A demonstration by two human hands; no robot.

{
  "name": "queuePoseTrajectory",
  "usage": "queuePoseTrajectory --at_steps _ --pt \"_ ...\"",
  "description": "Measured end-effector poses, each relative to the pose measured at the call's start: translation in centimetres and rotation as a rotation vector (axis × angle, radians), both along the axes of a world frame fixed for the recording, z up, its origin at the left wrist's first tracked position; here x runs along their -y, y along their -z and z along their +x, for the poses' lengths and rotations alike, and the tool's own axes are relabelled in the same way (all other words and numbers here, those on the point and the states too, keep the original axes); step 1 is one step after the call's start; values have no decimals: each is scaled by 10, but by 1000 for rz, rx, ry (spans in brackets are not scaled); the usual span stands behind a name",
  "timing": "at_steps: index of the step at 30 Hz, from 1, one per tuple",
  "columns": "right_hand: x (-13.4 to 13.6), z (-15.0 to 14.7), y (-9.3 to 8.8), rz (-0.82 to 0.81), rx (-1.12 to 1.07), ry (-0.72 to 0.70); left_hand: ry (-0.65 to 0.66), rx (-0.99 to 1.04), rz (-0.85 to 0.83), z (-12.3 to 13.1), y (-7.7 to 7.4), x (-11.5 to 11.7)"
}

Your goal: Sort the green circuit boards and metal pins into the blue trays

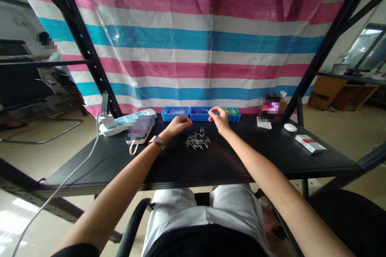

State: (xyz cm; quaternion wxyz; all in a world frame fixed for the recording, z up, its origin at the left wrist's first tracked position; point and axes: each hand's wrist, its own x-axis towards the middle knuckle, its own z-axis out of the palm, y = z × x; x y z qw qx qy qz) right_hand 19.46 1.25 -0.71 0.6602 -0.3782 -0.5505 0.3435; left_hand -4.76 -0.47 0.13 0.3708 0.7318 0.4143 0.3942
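Note:
My right hand [220, 119] is closed in a pinch on a thin metal pin [205, 109], whose end sticks out to the left over the middle blue bin [199, 118]. To the left, my left hand [178, 125] hovers with its fingers curled together; whatever they hold, if anything, is hidden. Between and just below both hands lies a loose pile of thin metal pins [197, 140] on the black table [187, 168]. Another blue bin [175, 119] with pale pieces stands behind my left hand. Bright green pieces [231, 111] fill the bin [234, 119] behind my right hand.
A white power strip [147, 115] with a plug and cable, and a blurred device on a white stand, occupy the left side. At right are another blurred object, a white mouse [290, 127] and a small box [310, 143]. A striped sheet [193, 44] hangs behind; a person sits far left.

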Motion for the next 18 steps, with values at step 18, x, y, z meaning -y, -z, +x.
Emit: queuePoseTrajectory --at_steps 18 --pt "-10 20 11 118 900 -89 230 -392 406 2 17 -5"
